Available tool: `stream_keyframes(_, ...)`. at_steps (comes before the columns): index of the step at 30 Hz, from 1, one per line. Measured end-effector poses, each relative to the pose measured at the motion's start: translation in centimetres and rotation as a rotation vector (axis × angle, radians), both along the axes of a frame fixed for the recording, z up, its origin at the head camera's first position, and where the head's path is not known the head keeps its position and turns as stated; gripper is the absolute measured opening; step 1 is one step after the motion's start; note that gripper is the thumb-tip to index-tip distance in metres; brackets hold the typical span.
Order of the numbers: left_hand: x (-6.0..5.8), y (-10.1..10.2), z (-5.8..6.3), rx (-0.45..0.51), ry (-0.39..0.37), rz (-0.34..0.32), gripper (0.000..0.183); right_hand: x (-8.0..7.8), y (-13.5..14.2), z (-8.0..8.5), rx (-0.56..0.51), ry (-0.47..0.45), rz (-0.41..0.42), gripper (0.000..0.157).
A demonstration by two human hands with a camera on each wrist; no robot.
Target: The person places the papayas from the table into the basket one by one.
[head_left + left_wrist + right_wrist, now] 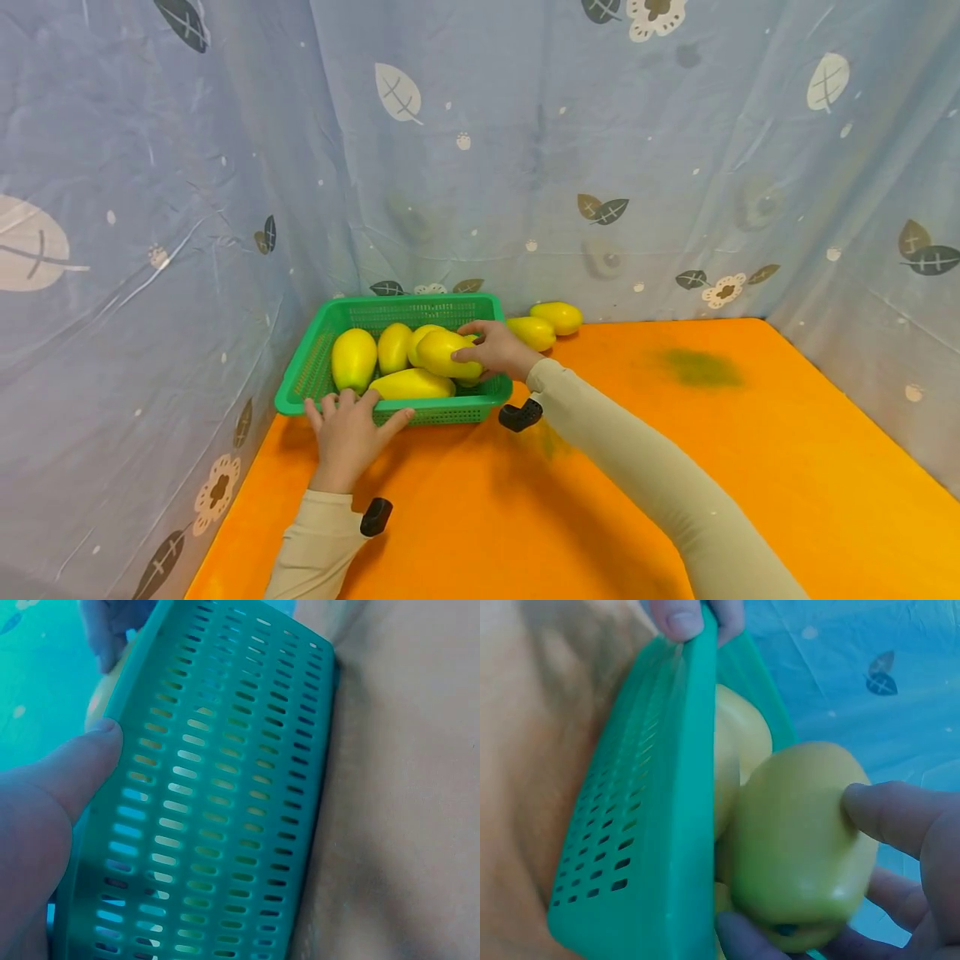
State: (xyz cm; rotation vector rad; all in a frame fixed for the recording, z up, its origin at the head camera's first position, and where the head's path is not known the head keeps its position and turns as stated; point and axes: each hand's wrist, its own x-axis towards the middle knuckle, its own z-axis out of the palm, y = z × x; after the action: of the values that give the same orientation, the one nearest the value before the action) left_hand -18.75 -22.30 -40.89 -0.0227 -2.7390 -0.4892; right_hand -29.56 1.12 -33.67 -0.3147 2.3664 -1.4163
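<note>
Held fruit: a plump yellow fruit (441, 352), mango-like, inside the outline of the basket toward its right end, over the other fruits; whether it touches those beneath, I cannot tell.
Its look: smooth and faintly glossy, an elongated oval with rounded ends; the right wrist view shows a greenish tinge toward one end and a small dark spot at that tip.
Right hand: the right hand (497, 348) pinches that fruit, thumb on one side and fingers curled round the other.
Green basket: a shallow rectangular green basket (300, 367) with slotted walls and a broad smooth rim, standing at the back left of the table.
Basket contents: a large upright-looking fruit (354, 358) at the left, a smaller fruit (393, 347) next to it, a long fruit (411, 385) lying along the front wall, and more yellow fruit partly hidden behind and under the held one.
Left hand: the left hand (348, 437) grips the front rim near its left end, fingers spread over the edge, thumb against the outer face.
Outside the basket: two yellow fruits (557, 318) lie close together just beyond its right end.
Surface: an orange table (675, 467) with a dull green stain (701, 368).
Backdrop: pale blue curtains (480, 192) printed with leaves and flowers.
</note>
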Motion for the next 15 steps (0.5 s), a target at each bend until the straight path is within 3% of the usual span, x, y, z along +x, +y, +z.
stream_keyframes(8, -0.01, 0.1, 0.06, 0.01, -0.011, -0.003, 0.064, -0.03, 0.21, -0.44, 0.014, -0.007, 0.027, 0.06)
stream_keyframes(15, -0.05, 0.03, 0.08, 0.026, -0.029, -0.002, 0.064, 0.19, 0.66, 0.34, 0.006, -0.04, 0.041, 0.059)
